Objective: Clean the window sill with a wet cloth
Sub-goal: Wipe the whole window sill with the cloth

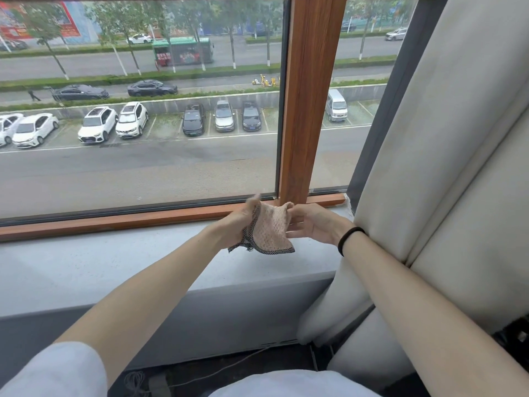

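Pink cloth point(270, 230) in left hand point(237, 222) grip, corner in right hand point(315, 222) pinch

Nothing I see here is sharp enough for me to read. The red billboard point(17, 27) at the upper left of the frame carries pale lettering, and the red panel point(163, 57) on the green bus point(189, 43) at upper centre carries characters, but both are blurred. The blue number plates point(89, 140) on the parked cars at middle left are too small to make out.
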The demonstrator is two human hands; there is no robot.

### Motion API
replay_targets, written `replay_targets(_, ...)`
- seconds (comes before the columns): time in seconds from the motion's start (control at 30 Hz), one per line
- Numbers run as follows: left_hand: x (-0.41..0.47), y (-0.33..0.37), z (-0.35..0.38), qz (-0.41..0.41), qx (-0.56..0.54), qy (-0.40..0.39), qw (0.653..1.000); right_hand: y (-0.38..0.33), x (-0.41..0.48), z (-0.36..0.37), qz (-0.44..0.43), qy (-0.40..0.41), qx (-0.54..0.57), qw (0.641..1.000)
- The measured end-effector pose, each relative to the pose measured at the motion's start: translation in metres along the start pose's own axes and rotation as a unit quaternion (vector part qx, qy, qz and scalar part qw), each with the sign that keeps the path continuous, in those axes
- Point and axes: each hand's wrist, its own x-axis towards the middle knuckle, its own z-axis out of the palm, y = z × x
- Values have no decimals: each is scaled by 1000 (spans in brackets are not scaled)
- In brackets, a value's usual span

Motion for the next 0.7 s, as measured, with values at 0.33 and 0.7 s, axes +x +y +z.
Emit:
replay_targets(0.33,57,-16,44,152,577,228,769,31,-17,-53,-13,326,-386,863)
replay_targets(0.7,100,-61,101,404,687,55,601,62,-61,-93,-151,333,-791,491)
